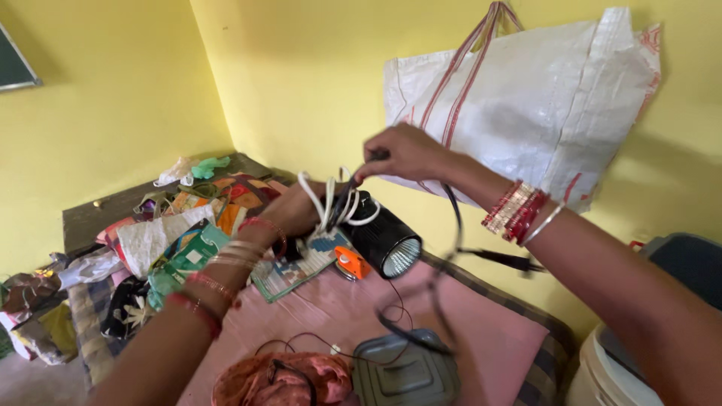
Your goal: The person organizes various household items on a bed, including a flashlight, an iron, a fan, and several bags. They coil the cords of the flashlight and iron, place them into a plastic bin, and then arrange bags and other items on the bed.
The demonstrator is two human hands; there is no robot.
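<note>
Black torch [383, 237], round glass lens, white cord [331, 199] looped around, left hand [297, 214] gripping

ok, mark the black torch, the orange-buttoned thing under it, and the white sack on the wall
black torch [391, 244], head view, on its barrel just behind the lens
orange-buttoned thing [350, 263], head view, on the orange part
white sack [541, 98], head view, on its front panel

- Bare forearms, no sleeves in view.
- Right wrist [521, 212]: stack of red and gold bangles, plus 1 thin silver-toned bangle.
- Left forearm [218, 282]: thin pale metal bangles, red bangles above and below, spread well apart.
</note>
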